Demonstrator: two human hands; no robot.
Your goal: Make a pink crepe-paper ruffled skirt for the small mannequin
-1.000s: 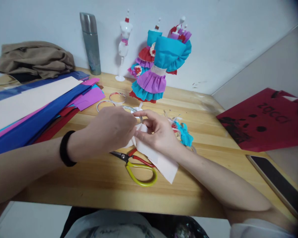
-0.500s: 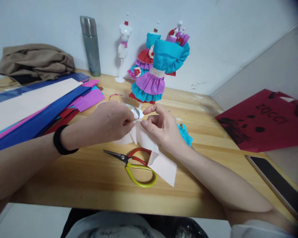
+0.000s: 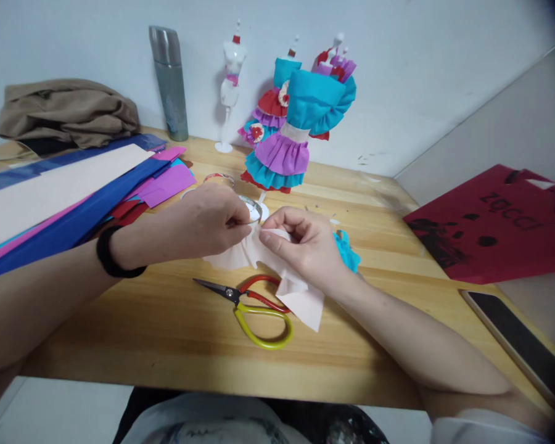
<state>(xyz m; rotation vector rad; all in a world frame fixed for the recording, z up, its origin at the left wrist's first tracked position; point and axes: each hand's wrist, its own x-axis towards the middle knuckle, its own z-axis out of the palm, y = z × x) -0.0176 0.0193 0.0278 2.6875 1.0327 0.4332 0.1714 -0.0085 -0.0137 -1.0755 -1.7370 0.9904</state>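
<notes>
Between my hands, a pale pink strip of crepe paper (image 3: 237, 254) is gathered into folds along its top edge. My left hand (image 3: 203, 219) is closed in a pinch on the strip's left part. The thumb and forefinger of my right hand (image 3: 300, 243) pinch the same edge a little to the right, and the strip's loose end hangs below that hand. Just under the paper lie scissors (image 3: 231, 294) with one red and one yellow handle, their blades pointing left. A roll of clear tape (image 3: 254, 209) sits behind my fingertips, partly hidden.
Behind stands a mini mannequin in a blue and purple paper dress (image 3: 282, 151), with other mannequins and a flask (image 3: 170, 86) near the wall. Coloured paper sheets (image 3: 65, 179) and a brown cloth (image 3: 69, 114) lie left. Right are a red bag (image 3: 499, 228), a phone (image 3: 513, 345) and blue scraps (image 3: 348, 251).
My right fingers, spread apart before, have closed on the strip's edge. The strip's loose end has drawn up slightly and left. My left hand stays pinched near the same spot.
</notes>
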